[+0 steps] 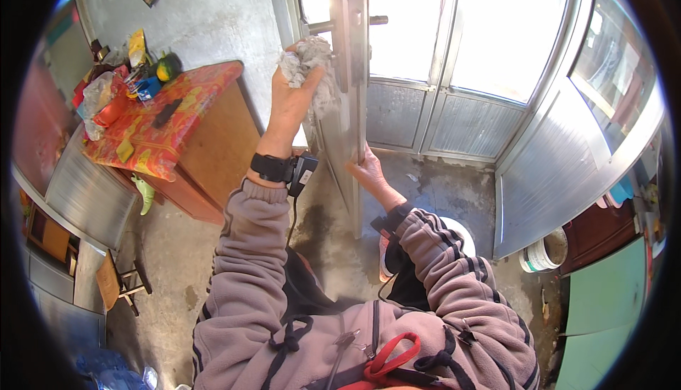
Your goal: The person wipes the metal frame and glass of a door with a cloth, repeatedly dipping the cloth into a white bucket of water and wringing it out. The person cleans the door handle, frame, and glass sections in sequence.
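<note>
Rag [306,60]: I see left hand [292,95] fingers bunching it against the door [347,106].
Right hand [367,170]: fingers curled round the door edge, steadying it.

My left hand [289,99] was raised against the inner face of the door [349,92], gripping a crumpled cloth [310,63] pressed just left of the lock plate [340,35]. The door handle [378,19] projected to the right of that plate. My right hand [367,172] gripped the door's edge lower down, below and to the right of the left hand. A table [213,141] stood to the left of the door, against the wall, with clutter at its far left end. A bucket [545,251] sat on the floor [440,184] well to the right, beside the side panel.
</note>
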Demonstrator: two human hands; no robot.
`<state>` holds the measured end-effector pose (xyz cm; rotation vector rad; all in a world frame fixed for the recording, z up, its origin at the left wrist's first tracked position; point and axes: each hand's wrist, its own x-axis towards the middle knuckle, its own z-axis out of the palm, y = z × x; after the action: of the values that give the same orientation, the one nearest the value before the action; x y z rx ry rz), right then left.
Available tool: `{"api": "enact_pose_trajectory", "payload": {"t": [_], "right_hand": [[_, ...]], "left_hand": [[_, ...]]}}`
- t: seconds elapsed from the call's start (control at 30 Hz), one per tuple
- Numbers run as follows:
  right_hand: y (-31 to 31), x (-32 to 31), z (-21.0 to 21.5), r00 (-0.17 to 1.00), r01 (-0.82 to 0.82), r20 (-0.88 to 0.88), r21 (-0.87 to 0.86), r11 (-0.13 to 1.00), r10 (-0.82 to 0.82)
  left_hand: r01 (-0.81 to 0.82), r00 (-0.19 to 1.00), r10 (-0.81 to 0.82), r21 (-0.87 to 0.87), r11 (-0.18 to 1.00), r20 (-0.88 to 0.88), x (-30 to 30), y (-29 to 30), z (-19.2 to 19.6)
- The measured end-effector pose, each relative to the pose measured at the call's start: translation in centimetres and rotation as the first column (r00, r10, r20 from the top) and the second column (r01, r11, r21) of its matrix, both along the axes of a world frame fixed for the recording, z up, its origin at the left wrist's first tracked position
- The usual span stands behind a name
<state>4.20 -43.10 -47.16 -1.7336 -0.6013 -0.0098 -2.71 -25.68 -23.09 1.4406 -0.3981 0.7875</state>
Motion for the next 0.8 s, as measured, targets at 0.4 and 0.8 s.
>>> {"api": "enact_pose_trajectory", "payload": {"t": [0.4, 0.8], "right_hand": [[0.5, 0.8, -1.0, 0.999, 0.02, 0.05, 0.036, 0.999, -0.021], [1.8, 1.3, -2.3, 0.993, -0.055, 0.107, 0.086, 0.995, 0.046]], "left_hand": [[-0.216, 0.971, 0.228, 0.148, 0.965, -0.069, 2.2, 0.0, -4.6], [-0.11, 0.986, 0.128, -0.158, 0.981, 0.104, -0.7, 0.5, -0.2]]}}
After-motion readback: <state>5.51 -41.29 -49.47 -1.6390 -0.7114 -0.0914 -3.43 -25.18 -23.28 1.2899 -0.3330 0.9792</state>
